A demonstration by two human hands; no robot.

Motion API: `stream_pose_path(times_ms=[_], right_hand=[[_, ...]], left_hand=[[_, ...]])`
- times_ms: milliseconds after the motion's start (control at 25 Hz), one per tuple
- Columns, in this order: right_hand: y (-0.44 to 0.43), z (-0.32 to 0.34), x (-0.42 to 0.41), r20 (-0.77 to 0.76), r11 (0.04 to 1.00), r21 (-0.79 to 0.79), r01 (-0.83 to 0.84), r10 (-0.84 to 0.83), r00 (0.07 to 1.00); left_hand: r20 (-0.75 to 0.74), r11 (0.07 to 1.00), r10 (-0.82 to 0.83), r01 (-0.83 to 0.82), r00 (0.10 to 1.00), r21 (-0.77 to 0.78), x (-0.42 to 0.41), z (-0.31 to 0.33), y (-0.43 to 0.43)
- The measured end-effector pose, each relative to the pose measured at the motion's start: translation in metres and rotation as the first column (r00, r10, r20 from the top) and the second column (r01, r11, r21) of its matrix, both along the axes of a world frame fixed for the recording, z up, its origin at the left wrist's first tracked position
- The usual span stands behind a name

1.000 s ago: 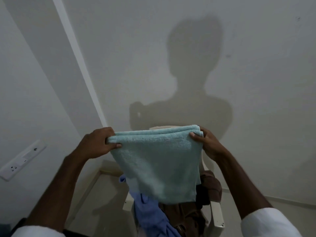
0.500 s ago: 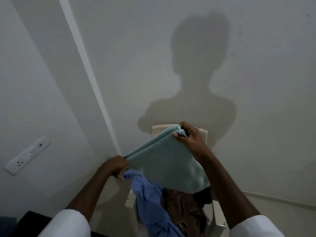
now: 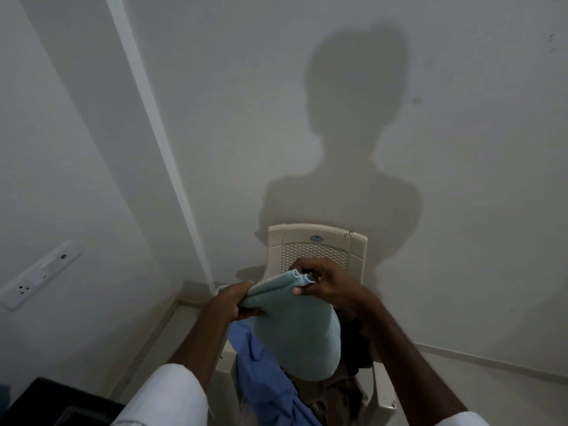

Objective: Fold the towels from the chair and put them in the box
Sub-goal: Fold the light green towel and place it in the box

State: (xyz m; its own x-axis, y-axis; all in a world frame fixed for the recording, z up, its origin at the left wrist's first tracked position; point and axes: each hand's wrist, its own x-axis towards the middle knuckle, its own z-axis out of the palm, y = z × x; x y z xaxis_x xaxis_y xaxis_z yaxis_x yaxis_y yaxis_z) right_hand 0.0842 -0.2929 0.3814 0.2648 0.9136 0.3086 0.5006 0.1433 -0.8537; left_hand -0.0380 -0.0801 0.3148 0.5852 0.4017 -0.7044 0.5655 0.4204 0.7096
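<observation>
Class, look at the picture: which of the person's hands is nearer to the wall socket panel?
Left. The left hand grips the light green towel on the side toward the wall socket panel. The right hand pinches the towel's far corners, farther from it.

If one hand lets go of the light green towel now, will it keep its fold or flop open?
Probably flops: the light green towel sags in a rounded pouch below both hands, so it looks limp. The right hand pinches bunched layers; the left hand grips the other end. Likely light, not slippery.
</observation>
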Motion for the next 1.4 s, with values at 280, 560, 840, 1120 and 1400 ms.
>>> stream_pose_path(times_ms=[280, 560, 840, 1120, 1400], right_hand=[[-0.024, -0.024, 0.023, 0.013, 0.992, -0.018, 0.122, -0.121, 0.993], [-0.008, -0.025, 0.031, 0.028, 0.986, 0.022, 0.165, -0.165, 0.986], [0.013, -0.020, 0.015, -0.043, 0.998, 0.007, 0.066, -0.066, 0.997], [0.032, -0.017, 0.008, -0.096, 0.978, 0.098, 0.183, -0.174, 0.980], [0.021, -0.034, 0.009, -0.048, 0.749, -0.086, 0.656, -0.661, 0.749]], left_hand=[[-0.180, 0.840, -0.299, 0.348, 0.937, 0.417, -0.001, 0.021, -0.002], [-0.392, 0.062, -0.802, 0.716, 0.451, 0.696, -0.008, 0.071, -0.021], [-0.359, -0.049, -0.876, 0.683, 0.321, 0.729, -0.024, 0.101, -0.016], [0.067, 0.494, -0.706, 0.421, 0.705, 0.761, -0.030, 0.100, -0.041], [-0.031, 0.182, -0.515, 0.145, 0.857, 0.973, -0.001, 0.090, -0.035]])
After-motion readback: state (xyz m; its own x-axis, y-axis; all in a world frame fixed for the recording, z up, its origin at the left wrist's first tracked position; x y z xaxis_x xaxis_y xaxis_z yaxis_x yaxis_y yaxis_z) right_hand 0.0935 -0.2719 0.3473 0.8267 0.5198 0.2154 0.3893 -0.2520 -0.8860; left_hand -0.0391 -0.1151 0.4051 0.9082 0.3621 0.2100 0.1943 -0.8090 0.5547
